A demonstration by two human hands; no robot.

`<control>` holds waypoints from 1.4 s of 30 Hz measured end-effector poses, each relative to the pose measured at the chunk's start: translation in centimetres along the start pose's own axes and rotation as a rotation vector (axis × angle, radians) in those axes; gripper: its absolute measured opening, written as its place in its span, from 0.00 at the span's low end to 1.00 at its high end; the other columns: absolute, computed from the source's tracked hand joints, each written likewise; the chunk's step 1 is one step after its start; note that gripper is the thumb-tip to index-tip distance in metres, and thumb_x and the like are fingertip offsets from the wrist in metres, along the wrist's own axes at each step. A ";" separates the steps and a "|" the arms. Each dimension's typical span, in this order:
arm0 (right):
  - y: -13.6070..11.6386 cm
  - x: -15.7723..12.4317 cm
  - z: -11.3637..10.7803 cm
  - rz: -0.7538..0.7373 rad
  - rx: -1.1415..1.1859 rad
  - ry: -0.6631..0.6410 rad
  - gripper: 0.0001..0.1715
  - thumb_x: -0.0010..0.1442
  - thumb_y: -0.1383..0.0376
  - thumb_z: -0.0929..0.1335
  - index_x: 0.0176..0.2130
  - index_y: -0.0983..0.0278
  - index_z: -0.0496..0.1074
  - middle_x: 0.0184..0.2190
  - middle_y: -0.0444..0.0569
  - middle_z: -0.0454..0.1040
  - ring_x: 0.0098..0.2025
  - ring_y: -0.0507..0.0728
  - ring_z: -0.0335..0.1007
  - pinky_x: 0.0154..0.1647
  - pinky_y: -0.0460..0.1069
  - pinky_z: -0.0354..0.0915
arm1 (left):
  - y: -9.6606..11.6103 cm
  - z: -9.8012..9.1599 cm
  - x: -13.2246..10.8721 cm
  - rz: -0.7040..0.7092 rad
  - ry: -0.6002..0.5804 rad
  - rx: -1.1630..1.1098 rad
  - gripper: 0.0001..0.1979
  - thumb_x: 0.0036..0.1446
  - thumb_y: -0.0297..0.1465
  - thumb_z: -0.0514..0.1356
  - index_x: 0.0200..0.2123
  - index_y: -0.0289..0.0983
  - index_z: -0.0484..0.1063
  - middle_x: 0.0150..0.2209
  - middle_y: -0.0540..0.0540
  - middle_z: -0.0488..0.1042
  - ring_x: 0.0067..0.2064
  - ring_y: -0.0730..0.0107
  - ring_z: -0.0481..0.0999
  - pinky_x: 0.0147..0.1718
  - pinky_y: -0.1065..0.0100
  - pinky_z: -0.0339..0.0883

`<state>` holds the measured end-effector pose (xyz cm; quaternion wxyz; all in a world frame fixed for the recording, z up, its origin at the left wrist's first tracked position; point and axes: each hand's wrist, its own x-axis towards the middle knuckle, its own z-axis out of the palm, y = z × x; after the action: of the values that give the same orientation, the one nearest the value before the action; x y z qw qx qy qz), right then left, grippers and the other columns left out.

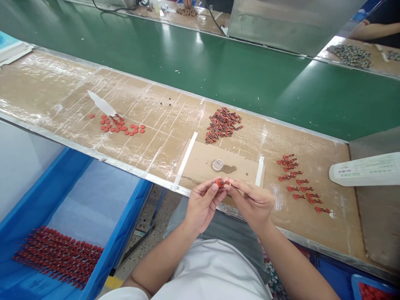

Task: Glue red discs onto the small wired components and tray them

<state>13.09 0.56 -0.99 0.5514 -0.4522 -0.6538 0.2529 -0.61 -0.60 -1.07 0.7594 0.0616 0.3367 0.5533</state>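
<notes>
Pinching a small red part between thumb and forefinger, the left hand meets the right hand, which sits just beside it and whose fingertips press in on the part's pale end, directly in front of a taped card patch. With a piece this small, a firm hold on the finger pads and both wrists kept close together would probably give the steadiest control and stop it twisting or slipping away. On the card patch lies a small clear ring beside a brown stain. Behind the patch is a heap of red-and-dark parts, and further left of it lie scattered red discs. To the right of the patch, similar red parts lie in loose rows, with a white plastic bottle beyond them. A blue bin holding neat ranks of red parts stands to the near left of the patch. All this rests on a tape-covered cardboard bench top, and a green conveyor belt runs beyond the patch, with a co-worker's forearm across it.
</notes>
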 end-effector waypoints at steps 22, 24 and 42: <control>0.3 0.4 -0.2 -0.085 -0.032 -0.048 0.22 0.55 0.73 0.73 0.46 0.53 0.77 0.39 0.44 0.82 0.39 0.56 0.80 0.41 0.51 0.77 | 0.0 -0.1 0.0 0.052 -0.033 0.100 0.10 0.52 0.30 0.69 0.39 0.36 0.81 0.42 0.43 0.82 0.44 0.67 0.81 0.46 0.70 0.75; 0.3 0.5 -0.4 -0.103 -0.039 -0.045 0.24 0.53 0.75 0.73 0.47 0.53 0.77 0.39 0.44 0.82 0.38 0.56 0.80 0.40 0.51 0.77 | 0.0 0.0 0.0 0.053 -0.055 0.114 0.10 0.52 0.29 0.69 0.39 0.36 0.81 0.42 0.43 0.82 0.44 0.67 0.81 0.45 0.70 0.75; -0.1 0.7 -1.1 -0.129 -0.221 0.100 0.22 0.49 0.73 0.75 0.43 0.54 0.78 0.36 0.44 0.82 0.35 0.56 0.80 0.40 0.51 0.77 | -0.3 1.4 0.3 0.095 -0.076 0.124 0.05 0.51 0.26 0.69 0.34 0.36 0.79 0.36 0.48 0.82 0.40 0.75 0.81 0.44 0.74 0.75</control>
<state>14.16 0.95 -0.25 0.5453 -0.4791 -0.6772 0.1206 0.45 -0.04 -0.29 0.7391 0.1451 0.3381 0.5643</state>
